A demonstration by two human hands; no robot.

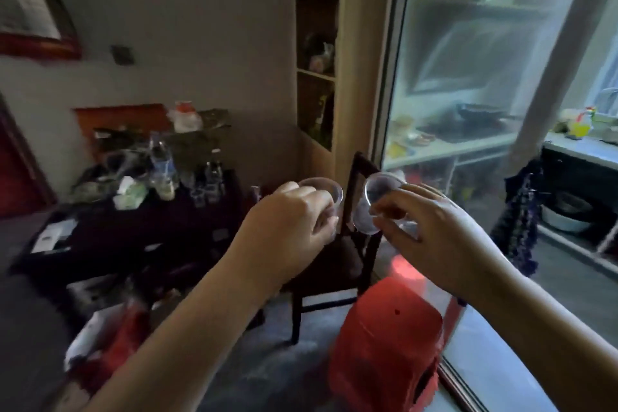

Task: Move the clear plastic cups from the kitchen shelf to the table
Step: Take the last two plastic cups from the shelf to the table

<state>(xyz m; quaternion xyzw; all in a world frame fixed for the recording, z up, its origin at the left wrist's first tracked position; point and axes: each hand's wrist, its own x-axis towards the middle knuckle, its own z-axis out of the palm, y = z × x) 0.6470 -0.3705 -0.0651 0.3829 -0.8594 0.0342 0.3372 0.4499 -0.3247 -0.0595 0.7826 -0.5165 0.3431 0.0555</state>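
Cups: left hand (294, 217) grips upright cup (322, 192), right hand (434, 227) grips tilted cup (376, 201), mouth leftward.

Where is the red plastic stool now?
The red stool stands on the floor at lower right, beside the glass door, in front of the dark chair.

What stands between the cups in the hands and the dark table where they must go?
Nothing visible blocks the way: the cups are carried in the air, the table lies ahead-left, but its top is crowded with bottles.
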